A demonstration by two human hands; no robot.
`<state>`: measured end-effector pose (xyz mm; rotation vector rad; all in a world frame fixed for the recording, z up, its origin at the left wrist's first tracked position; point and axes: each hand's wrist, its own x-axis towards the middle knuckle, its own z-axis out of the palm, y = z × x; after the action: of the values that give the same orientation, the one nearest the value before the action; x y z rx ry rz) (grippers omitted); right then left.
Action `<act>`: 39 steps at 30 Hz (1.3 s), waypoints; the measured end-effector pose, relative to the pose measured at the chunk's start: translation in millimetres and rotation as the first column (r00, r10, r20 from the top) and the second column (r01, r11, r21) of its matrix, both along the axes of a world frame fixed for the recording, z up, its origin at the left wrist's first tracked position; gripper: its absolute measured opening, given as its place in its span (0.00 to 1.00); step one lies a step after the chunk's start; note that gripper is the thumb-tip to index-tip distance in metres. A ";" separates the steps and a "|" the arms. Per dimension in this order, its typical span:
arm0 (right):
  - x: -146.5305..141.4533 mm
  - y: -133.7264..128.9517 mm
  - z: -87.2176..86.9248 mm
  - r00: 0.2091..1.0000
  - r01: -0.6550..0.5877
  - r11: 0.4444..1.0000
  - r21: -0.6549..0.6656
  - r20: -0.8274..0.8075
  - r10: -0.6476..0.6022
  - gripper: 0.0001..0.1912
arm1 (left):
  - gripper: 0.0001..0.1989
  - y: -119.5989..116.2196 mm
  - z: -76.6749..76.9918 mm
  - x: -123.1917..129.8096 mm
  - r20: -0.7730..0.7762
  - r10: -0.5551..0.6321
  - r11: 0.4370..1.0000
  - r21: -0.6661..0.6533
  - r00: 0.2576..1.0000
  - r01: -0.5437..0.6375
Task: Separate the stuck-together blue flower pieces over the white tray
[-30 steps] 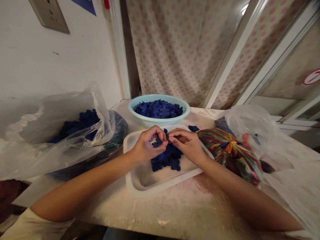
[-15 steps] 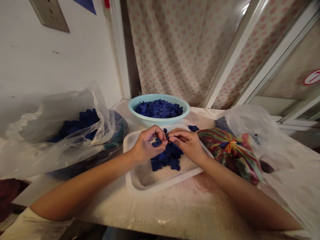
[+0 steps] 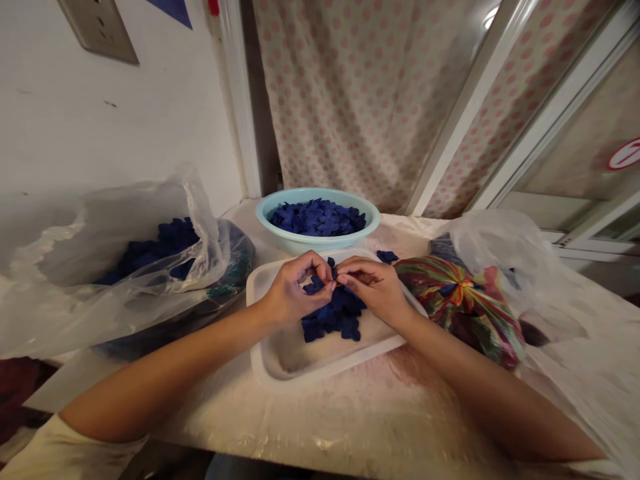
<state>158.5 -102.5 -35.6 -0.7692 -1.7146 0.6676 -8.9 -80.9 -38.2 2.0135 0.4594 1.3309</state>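
Above a white tray (image 3: 283, 383), my left hand (image 3: 300, 287) and my right hand (image 3: 373, 283) meet fingertip to fingertip. Both pinch one small dark blue piece (image 3: 333, 268) between them. Under the hands, several dark blue flower-shaped pieces (image 3: 333, 320) lie heaped in the tray. Just behind the tray stands a light blue basin (image 3: 320, 241) filled with similar blue pieces (image 3: 317, 217). One loose blue piece (image 3: 387, 257) rests on the table right of the basin.
An open clear plastic bag (image 3: 193, 253) holding blue pieces is at the left. On the right sit a tied multicoloured bag (image 3: 460, 293) and a translucent bag (image 3: 505, 243). A dotted curtain (image 3: 360, 100) hangs behind the table (image 3: 320, 433).
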 end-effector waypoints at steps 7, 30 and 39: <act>0.1 -0.2 0.0 1.000 0.005 1.000 0.009 -0.010 -0.005 0.04 | 0.11 -0.8 1.4 0.1 -0.002 0.013 1.000 -0.014 1.000 -0.013; -1.9 -0.8 3.4 0.999 -0.021 0.999 -0.048 -0.033 0.020 0.09 | 0.10 -1.9 2.3 1.2 -0.015 0.047 0.999 0.028 0.999 -0.046; -1.8 -1.3 1.6 0.995 -0.057 0.995 -0.078 -0.080 0.051 0.06 | 0.10 -1.1 1.0 -0.9 -0.039 0.025 0.998 0.065 0.999 -0.022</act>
<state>156.7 -103.8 -34.0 -0.7447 -1.6501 0.7977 -9.8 -82.0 -37.2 2.0968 0.4650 1.3376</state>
